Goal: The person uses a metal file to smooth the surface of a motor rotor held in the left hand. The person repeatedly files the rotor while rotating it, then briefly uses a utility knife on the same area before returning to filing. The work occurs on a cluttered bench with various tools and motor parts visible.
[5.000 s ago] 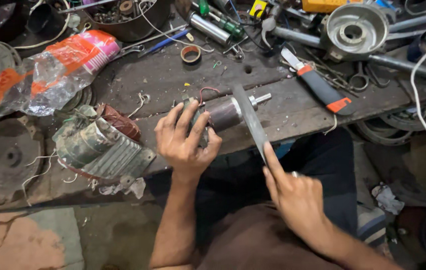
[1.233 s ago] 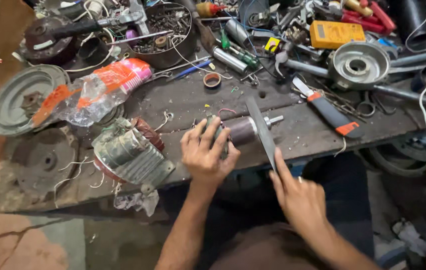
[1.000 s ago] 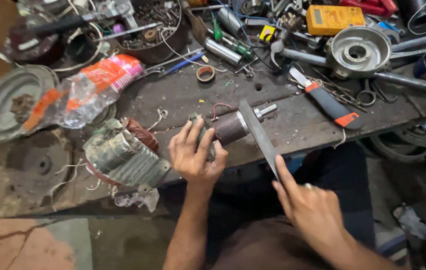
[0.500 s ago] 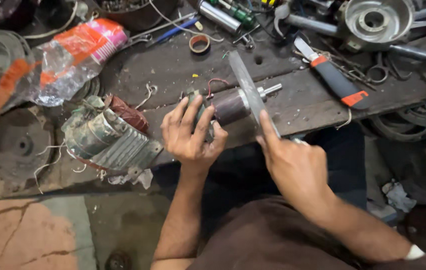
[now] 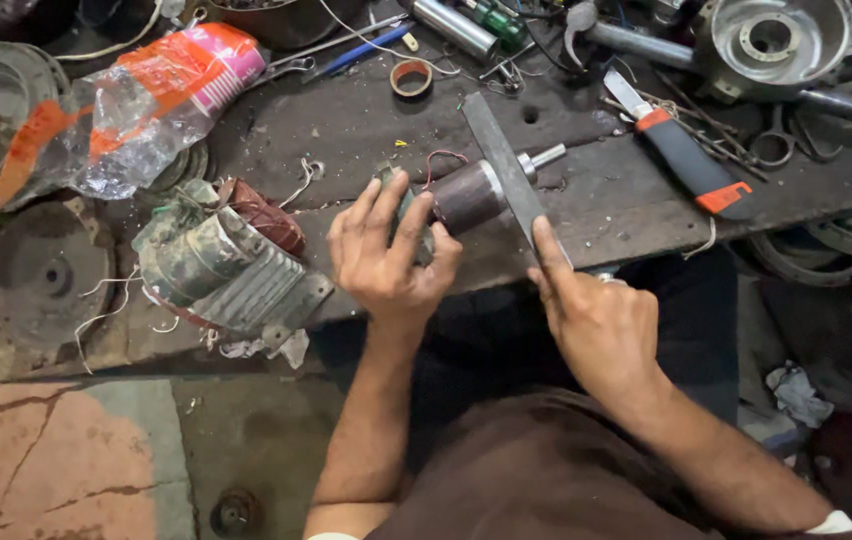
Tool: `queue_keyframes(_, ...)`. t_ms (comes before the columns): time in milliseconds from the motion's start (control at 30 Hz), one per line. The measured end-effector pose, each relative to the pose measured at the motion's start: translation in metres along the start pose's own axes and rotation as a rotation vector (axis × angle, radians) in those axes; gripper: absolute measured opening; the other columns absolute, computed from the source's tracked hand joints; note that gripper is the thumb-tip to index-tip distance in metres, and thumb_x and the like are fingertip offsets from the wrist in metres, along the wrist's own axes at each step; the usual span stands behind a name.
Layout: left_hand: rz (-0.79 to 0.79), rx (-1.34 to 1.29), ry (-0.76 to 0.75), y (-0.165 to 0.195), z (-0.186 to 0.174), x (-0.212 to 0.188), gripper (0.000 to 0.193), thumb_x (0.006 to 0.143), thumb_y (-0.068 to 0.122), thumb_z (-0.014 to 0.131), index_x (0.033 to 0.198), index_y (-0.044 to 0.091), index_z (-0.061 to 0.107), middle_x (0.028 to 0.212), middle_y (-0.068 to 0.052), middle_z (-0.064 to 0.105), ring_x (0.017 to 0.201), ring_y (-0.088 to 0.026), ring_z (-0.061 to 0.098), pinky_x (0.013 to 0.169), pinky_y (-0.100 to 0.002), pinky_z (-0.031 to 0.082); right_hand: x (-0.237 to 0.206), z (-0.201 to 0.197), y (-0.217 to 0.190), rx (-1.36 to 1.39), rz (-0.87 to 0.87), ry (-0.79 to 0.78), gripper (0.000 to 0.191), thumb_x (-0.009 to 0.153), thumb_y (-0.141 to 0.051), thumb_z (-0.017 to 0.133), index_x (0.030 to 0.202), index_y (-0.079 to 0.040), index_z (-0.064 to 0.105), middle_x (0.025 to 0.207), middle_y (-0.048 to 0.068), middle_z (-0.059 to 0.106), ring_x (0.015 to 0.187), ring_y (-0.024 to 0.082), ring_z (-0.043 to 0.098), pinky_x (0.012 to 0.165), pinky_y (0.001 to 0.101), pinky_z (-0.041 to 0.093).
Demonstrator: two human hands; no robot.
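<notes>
The left hand (image 5: 386,262) is gripping the near end of a motor armature (image 5: 466,195), a dark cylindrical rotor with a short steel shaft sticking out at its far end. The fingers (image 5: 378,205) are spreading slightly as they curl over the top of it, and the thumb is pressing in from the right side, so the hand is wrapping around that end rather than closing into a fist. The armature is lying on its side on the dark, scuffed workbench (image 5: 346,120), near the front edge, with the shaft pointing away and to the right.

The right hand (image 5: 596,320) is holding a flat metal file (image 5: 506,170) by its near end. The index finger (image 5: 546,250) is lying stretched along the blade while the other fingers are folding under, closing on the tool. The file is lying across the armature close to the shaft end, touching it and slanting up and to the left.

Just left of the left hand, a wound stator (image 5: 226,260) with copper coils is sitting at the bench edge. A crumpled clear plastic bag (image 5: 136,110) with orange print is lying further back on the left. An orange-and-black handled knife (image 5: 686,160) is resting well to the right, and a small roll of tape (image 5: 412,77) is sitting behind the armature.
</notes>
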State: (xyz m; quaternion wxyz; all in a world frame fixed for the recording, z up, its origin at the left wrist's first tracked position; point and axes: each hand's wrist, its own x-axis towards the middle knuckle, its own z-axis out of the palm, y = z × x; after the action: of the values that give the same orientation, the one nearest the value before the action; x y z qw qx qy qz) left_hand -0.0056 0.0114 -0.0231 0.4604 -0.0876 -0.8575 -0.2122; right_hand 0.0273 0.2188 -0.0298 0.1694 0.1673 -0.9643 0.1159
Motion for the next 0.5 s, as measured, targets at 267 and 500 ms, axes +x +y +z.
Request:
queue_keyframes(267, -0.025, -0.061, 0.002, -0.011, -0.003, -0.001, 0.031, 0.077, 0.014, 0.075, 0.107, 0.011, 0.076, 0.125, -0.009, 0.071, 0.119, -0.031, 0.068, 0.104, -0.048, 0.049, -0.044, -0.029, -0.009, 0.092, 0.003, -0.057, 0.06, 0.09, -0.029, 0.072, 0.146, -0.017, 0.055, 0.048, 0.007, 0.053, 0.037, 0.026, 0.053, 0.04, 0.0434, 0.04)
queue_keyframes(500, 0.143, -0.142, -0.069, -0.014, -0.01, 0.01, 0.033, 0.077, 0.016, 0.076, 0.109, 0.011, 0.075, 0.128, -0.01, 0.069, 0.119, -0.034, 0.065, 0.103, -0.05, 0.05, -0.016, -0.025, -0.003, 0.382, 0.054, -0.181, 0.077, 0.085, -0.035, 0.073, 0.152, -0.015, 0.042, 0.045, 0.014, 0.053, 0.039, 0.034, 0.056, 0.042, 0.0462, 0.044)
